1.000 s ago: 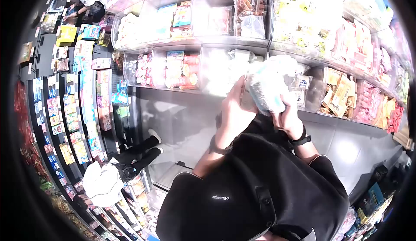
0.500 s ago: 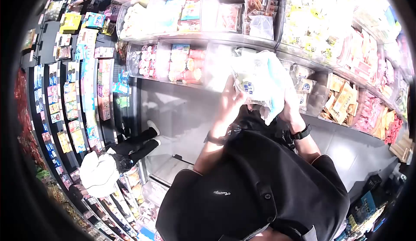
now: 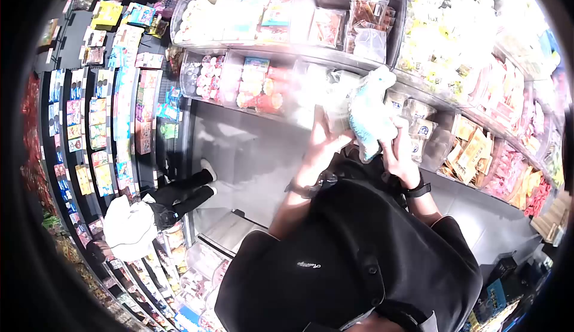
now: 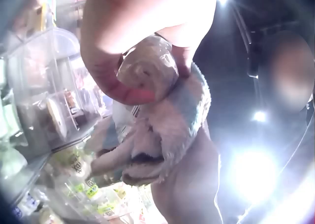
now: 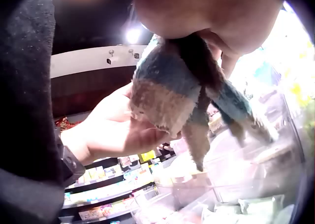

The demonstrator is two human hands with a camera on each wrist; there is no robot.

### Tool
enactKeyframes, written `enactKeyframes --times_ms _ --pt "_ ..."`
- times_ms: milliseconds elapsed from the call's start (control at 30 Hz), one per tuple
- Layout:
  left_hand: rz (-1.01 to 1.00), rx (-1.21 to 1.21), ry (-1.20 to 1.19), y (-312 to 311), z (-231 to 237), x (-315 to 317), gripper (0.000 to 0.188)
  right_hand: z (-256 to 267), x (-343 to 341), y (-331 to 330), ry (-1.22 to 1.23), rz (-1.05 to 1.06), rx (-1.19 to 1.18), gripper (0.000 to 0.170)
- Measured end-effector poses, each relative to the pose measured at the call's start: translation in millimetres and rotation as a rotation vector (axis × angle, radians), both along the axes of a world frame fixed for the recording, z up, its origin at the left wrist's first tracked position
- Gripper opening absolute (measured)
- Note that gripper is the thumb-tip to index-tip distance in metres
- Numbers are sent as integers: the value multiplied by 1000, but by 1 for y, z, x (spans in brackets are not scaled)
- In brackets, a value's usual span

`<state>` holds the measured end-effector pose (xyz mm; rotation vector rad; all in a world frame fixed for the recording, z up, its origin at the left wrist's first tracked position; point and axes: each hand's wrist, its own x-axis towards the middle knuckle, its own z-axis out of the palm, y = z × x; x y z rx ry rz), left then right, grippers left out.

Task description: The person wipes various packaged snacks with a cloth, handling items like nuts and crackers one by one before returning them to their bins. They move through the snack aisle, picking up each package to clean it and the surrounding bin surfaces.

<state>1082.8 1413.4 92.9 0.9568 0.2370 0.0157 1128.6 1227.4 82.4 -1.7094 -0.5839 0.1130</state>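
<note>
A fluffy pale-blue and whitish item [image 3: 369,117] is held up between both hands in front of the lower bins. My left hand [image 3: 323,147] curls round a clear plastic package [image 3: 338,102] beside it; in the left wrist view the fingers of this hand [image 4: 142,22] pinch crumpled clear plastic [image 4: 147,69] against the fluffy item [image 4: 184,115]. From the other side my right hand [image 3: 402,158] grips the fluffy item. The right wrist view shows its blue and beige patches [image 5: 165,86] and hanging strips beneath my right hand [image 5: 211,15]. Its fingertips are partly hidden.
Clear bins [image 3: 263,51] of wrapped snacks stretch across the top and right. Shelves of colourful packets [image 3: 98,135] stand at the left, with a person in a white top [image 3: 128,227] beside them. Grey floor [image 3: 239,147] lies between.
The fluffy item has turned from showing a wide, clear package with blue print to a narrower, upright blue side. The shelves and the other person have shifted slightly in view.
</note>
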Motion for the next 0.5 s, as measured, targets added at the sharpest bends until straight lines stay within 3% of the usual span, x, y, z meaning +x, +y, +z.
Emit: enactKeyframes --times_ms 67,100,167,233,300,367,433,500 --pt "-25 103 -47 1 0 0 67 -9 5 2 241 -46 183 33" --pt "-3 82 4 -3 5 -3 71 -2 4 0 253 -41 130 36" --pt "15 16 4 -2 -28 -8 74 -19 0 -8 -59 45 -67 40" --pt "38 303 54 0 -42 -10 75 -30 1 -7 -148 86 -152 42" --pt "8 673 30 5 -20 -3 70 -19 9 -10 144 98 -195 38" --pt "2 793 22 9 10 4 61 -52 11 -20 459 16 163 33" --pt "105 1212 -93 12 -4 9 59 -64 12 -24 687 -122 402 34" --pt "76 1415 -34 21 -42 14 57 -91 15 -42 752 -178 551 39"
